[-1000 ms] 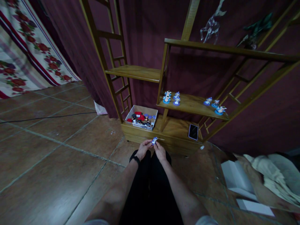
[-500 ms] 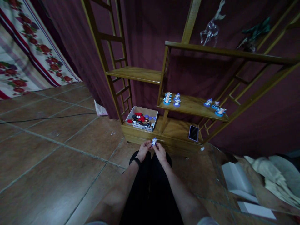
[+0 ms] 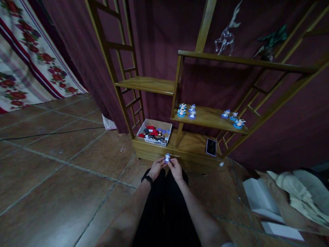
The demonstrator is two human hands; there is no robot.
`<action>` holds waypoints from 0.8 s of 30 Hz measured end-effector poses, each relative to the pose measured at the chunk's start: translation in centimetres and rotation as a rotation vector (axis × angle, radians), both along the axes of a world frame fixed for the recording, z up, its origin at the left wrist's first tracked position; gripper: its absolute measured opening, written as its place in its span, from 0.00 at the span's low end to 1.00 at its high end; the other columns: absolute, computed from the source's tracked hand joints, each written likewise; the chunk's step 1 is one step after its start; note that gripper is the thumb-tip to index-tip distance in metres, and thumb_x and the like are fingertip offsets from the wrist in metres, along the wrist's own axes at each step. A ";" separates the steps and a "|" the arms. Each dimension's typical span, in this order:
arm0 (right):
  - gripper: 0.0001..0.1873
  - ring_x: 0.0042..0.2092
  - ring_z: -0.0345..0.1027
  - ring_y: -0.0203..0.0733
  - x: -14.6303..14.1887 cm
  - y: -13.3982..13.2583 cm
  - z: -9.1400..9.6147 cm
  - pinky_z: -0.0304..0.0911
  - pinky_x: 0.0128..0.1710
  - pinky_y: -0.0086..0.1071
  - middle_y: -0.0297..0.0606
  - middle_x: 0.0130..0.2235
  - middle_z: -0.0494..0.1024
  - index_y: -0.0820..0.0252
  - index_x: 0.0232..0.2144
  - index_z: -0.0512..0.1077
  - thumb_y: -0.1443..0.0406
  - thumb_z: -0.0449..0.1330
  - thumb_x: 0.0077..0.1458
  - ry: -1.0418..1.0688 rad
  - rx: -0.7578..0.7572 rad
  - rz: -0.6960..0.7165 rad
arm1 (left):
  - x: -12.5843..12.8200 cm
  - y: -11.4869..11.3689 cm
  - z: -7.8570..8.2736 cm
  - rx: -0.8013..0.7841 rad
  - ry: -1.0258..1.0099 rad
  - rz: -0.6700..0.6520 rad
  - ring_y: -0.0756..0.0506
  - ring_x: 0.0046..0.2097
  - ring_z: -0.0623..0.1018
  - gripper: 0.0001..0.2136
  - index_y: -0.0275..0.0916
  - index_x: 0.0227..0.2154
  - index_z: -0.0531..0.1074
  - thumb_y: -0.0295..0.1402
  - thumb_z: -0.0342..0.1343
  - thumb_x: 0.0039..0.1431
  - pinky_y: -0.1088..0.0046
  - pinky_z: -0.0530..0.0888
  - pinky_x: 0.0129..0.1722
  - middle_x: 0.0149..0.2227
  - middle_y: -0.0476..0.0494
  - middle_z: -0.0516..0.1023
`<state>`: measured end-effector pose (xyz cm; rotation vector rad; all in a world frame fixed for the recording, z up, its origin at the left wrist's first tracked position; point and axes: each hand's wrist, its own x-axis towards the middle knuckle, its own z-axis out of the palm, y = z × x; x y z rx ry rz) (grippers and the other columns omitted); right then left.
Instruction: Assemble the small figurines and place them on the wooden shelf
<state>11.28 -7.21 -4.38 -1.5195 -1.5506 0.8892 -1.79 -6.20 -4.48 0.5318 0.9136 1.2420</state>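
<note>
A small purple and white figurine (image 3: 167, 157) is held upright above my knees, in front of the shelf unit's drawer. My left hand (image 3: 157, 168) pinches its base from the left, and my right hand (image 3: 175, 168) grips it from the right. Beyond my hands, a shallow cardboard box (image 3: 167, 140) holds several red, black and purple figurines. On the middle shelf (image 3: 205, 118) stand several similar figurines: a purple one (image 3: 192, 114) and a blue-based one (image 3: 181, 113) toward the left, with another blue-based one (image 3: 239, 124) at the right end.
A phone (image 3: 211, 147) lies on the low shelf. Glass deer (image 3: 226, 37) and a green ornament (image 3: 272, 43) stand on the upper shelf. White box pieces (image 3: 262, 199) and crumpled cloth (image 3: 298, 192) lie at right. A black cable (image 3: 51, 133) crosses the floor at left.
The figurine is turned slightly in my fingers, its front facing me more now. Both hands keep hold of it. The view has shifted a little.
</note>
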 end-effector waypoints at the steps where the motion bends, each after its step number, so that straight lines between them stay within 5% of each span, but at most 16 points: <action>1: 0.15 0.37 0.70 0.38 0.0 0.0 -0.1 0.64 0.37 0.31 0.33 0.35 0.76 0.55 0.37 0.66 0.54 0.52 0.51 0.021 -0.001 -0.005 | 0.1 0.0 0.0 -0.004 0.004 0.017 0.46 0.38 0.75 0.12 0.33 0.34 0.73 0.28 0.63 0.42 0.67 0.70 0.44 0.35 0.38 0.77; 5: 0.14 0.36 0.71 0.38 -0.2 0.0 -0.2 0.64 0.37 0.31 0.33 0.34 0.76 0.55 0.36 0.65 0.54 0.53 0.49 0.086 -0.018 -0.014 | 0.3 -0.2 0.0 -0.006 0.027 0.101 0.48 0.34 0.75 0.10 0.35 0.29 0.71 0.29 0.63 0.42 0.67 0.71 0.42 0.30 0.43 0.75; 24: 0.13 0.31 0.68 0.37 0.4 0.6 -1.0 0.62 0.34 0.29 0.30 0.28 0.75 0.56 0.29 0.66 0.54 0.56 0.46 0.269 0.032 0.031 | 0.0 0.8 -1.4 0.009 0.058 0.048 0.52 0.27 0.72 0.08 0.32 0.29 0.74 0.26 0.60 0.42 0.79 0.68 0.27 0.28 0.44 0.76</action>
